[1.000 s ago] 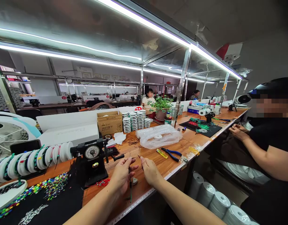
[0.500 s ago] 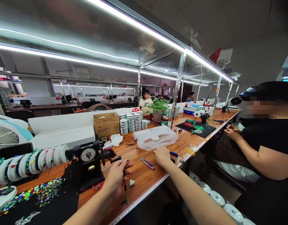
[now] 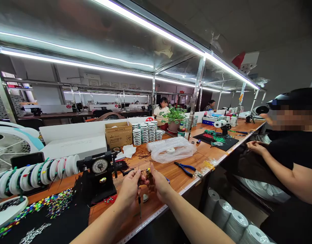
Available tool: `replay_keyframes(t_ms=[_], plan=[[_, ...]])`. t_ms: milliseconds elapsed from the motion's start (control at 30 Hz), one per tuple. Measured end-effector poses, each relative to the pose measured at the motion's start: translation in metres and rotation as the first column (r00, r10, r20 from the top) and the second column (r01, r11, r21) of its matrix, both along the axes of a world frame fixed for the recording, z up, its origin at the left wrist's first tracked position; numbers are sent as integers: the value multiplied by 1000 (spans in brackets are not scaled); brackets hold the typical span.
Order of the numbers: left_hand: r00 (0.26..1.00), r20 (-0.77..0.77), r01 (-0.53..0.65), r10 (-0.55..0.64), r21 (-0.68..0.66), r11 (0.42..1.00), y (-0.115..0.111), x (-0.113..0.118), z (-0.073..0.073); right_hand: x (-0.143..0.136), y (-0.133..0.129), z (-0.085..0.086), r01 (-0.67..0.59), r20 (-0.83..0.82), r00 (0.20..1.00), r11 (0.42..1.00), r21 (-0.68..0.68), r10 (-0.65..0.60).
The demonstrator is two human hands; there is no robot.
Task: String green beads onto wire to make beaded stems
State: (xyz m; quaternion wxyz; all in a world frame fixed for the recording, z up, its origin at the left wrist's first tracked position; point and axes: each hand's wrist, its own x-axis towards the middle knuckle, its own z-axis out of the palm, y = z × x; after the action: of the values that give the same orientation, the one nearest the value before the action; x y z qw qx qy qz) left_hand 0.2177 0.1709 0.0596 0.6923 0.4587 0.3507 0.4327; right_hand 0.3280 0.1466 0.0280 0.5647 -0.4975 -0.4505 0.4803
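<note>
My left hand pinches a thin dark cord that hangs below its fingers over the table's front edge. Close beside it, my right hand has its fingers closed round a small yellow-topped lighter-like item, mostly hidden by the fingers. The two hands meet near the cord's upper end. Under them a small white piece lies on the wooden table. Blue-handled pliers rest to the right of my hands. Scissors are mostly covered by my right hand.
A black winding device with white spools stands left, beads before it. Behind are a clear plastic bag, a cardboard box and spool stacks. A person sits at the right.
My right hand has come from beside the pliers to my left hand and now holds the yellow-topped item. The pliers show fully. The view has shifted slightly.
</note>
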Motion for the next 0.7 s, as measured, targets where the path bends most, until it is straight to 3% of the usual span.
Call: replay_keyframes(t_ms=[67, 100, 367, 700], plan=[[1000, 7, -4, 4, 2, 1000, 0, 1, 0, -4, 5, -1, 21, -226, 974, 999, -32, -28], [1000, 8, -7, 7, 0, 1000, 0, 2, -1, -6, 7, -2, 47, -256, 965, 998, -42, -57], [999, -6, -34, 34, -49, 998, 4, 10, -2, -14, 21, -9, 225, -232, 945, 973, -59, -232], [1000, -13, -18, 18, -58, 998, 4, 10, 0, -16, 22, -13, 278, -229, 932, 960, -42, -280]])
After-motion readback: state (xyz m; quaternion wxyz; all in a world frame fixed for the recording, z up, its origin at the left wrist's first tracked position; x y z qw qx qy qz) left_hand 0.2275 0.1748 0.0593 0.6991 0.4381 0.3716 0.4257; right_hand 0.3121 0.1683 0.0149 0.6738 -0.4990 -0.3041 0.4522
